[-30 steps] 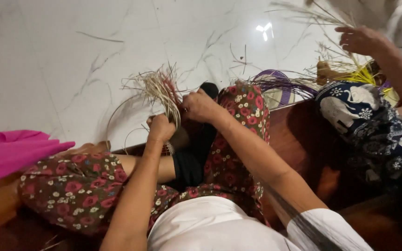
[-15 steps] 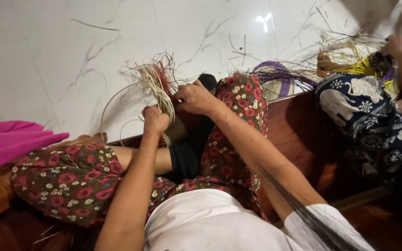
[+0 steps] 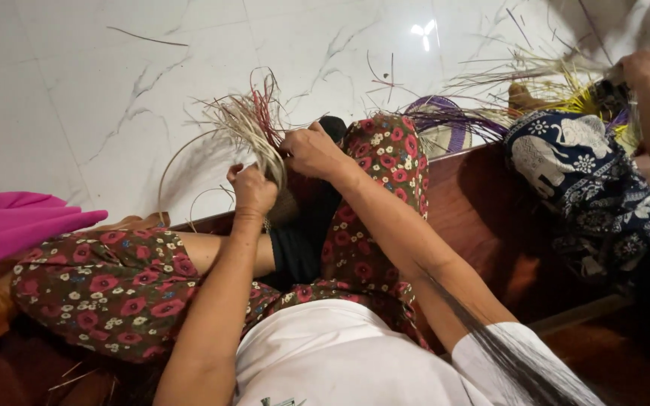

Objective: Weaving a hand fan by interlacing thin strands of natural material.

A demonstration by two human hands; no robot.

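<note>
White marbled floor spreads beyond a dark wooden bench. A bundle of pale and reddish straw strands is gripped above the knees: the left hand is closed around its base, while the right hand pinches strands beside it. Purple fibres lie near another person's hand.

A single head-worn camera looks steeply down from close above the person's lap, facing forward over the floral-trousered knees toward the white marbled tile floor at the far side.
</note>
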